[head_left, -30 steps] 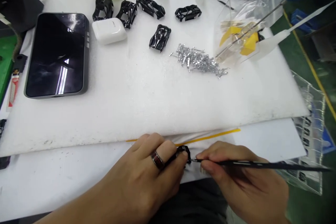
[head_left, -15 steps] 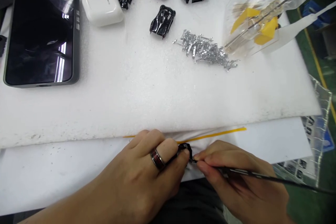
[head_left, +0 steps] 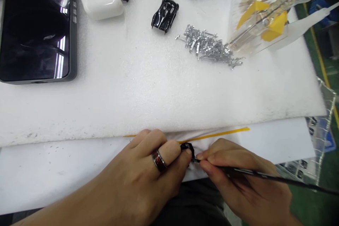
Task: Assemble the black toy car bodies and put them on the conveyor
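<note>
Head: right fingers (head_left: 210, 168) pinch tool (head_left: 261, 174), tip leftward, axis slightly slanted; left fingers (head_left: 183, 159) clamp black part (head_left: 188, 146).

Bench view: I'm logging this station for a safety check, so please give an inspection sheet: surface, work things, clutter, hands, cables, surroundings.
Surface: white foam board, dark specks along its near edge.
Work things: small black part; thin black stick.
Clutter: five black car shells, heaped silver bits, white case, dark-screened device.
Hands: left hand holds the part; right hand grips the stick.
Cables: nothing seen.
Surroundings: green floor, yellow line.
</note>
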A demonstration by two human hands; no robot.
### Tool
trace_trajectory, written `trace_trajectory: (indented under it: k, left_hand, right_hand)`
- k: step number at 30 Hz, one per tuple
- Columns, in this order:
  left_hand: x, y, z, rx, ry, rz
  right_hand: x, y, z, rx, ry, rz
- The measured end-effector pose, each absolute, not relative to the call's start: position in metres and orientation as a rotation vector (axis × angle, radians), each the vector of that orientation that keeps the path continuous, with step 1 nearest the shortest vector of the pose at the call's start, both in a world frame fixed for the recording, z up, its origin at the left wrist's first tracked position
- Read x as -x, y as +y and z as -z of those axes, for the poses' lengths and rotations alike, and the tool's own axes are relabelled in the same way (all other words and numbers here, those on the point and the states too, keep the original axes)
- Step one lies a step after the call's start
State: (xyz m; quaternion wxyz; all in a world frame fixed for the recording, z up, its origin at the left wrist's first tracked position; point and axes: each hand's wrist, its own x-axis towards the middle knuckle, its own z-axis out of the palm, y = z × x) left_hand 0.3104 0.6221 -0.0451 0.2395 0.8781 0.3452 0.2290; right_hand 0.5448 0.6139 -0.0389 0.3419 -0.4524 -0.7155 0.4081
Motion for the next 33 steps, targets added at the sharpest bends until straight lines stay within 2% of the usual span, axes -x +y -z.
trace_trajectory:
  k: [16,21,33]
  left_hand:
    - [-0.310,0.623,0.044,-2.421,0.928,-0.601]
    - [-0.311,0.623,0.043,-2.425,0.932,-0.608]
    - [-0.311,0.623,0.046,-2.447,0.926,-0.594]
  right_hand:
    - [-0.549,0.614,0.038,1.171,-1.886,-1.032]
    - [-0.557,0.619,0.034,1.104,-1.809,-1.140]
    - [-0.535,0.616,0.029,1.268,-1.708,-0.926]
